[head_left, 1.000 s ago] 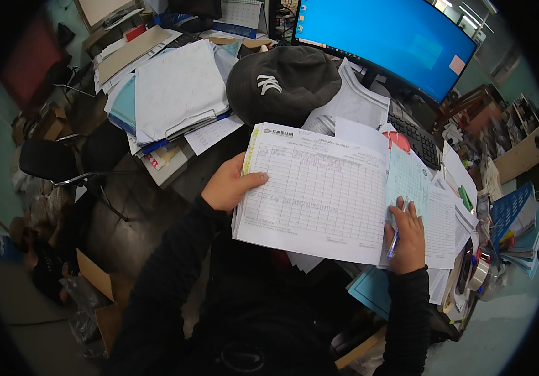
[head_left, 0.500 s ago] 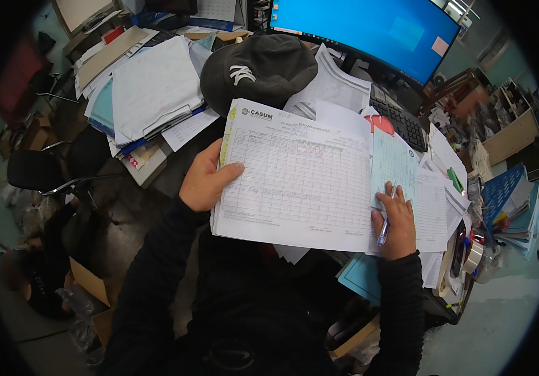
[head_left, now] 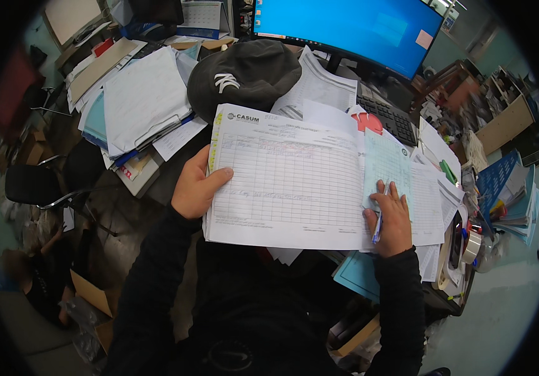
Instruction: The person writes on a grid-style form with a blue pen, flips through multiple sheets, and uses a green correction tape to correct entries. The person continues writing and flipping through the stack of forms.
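Paper form (head_left: 288, 182) with a printed grid, centre frame, held over cluttered desk; left hand (head_left: 195, 187) grips its left edge, thumb on top; right hand (head_left: 390, 216) presses its right edge, fingers curled around a blue pen (head_left: 378, 222); black cap (head_left: 244, 74) above, blue monitor (head_left: 345, 28) at top

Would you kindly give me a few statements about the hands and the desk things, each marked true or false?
1. The left hand grips the left edge of the white ruled form. True.
2. The right hand is empty. False: it holds a blue pen.
3. A dark cap lies beyond the form. True.
4. The monitor is switched off. False: its screen glows blue.
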Demonstrator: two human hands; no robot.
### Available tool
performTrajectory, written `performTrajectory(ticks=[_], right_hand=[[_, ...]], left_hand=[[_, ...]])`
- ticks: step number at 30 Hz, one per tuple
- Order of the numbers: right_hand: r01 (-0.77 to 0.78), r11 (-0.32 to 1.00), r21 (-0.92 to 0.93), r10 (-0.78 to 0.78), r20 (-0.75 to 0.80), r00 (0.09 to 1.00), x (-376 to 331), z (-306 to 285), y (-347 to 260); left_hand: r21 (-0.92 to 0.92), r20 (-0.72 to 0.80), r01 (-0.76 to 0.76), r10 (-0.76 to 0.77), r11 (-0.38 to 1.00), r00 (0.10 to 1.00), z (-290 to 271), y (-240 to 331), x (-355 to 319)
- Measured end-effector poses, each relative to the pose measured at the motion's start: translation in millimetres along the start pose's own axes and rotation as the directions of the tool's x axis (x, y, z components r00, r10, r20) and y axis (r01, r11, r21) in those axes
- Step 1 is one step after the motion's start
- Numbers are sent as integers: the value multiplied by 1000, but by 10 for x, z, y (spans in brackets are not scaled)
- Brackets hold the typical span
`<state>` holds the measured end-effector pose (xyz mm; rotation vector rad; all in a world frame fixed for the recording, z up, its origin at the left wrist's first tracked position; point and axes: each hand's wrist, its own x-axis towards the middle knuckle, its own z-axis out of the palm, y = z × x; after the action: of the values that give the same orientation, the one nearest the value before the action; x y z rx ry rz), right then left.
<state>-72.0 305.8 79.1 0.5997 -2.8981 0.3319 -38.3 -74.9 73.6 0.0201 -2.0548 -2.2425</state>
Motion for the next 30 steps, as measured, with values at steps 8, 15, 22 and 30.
performTrajectory(ticks=[8,15,22,30], right_hand=[[11,1000,-1,-11,-8,1000,-12,46,-4],[-35,993,-114,44,77,996,11,-5,-82],[-8,996,-92,13,61,998,11,51,-41],[-20,999,-45,22,33,999,-29,103,-26]], left_hand=[[38,7,-37,36,999,999,-5,-8,4],[10,10,-25,25,1000,1000,26,-2,-11],[3,19,-28,28,1000,999,46,30,-22],[33,21,-14,13,999,1000,92,70,-11]])
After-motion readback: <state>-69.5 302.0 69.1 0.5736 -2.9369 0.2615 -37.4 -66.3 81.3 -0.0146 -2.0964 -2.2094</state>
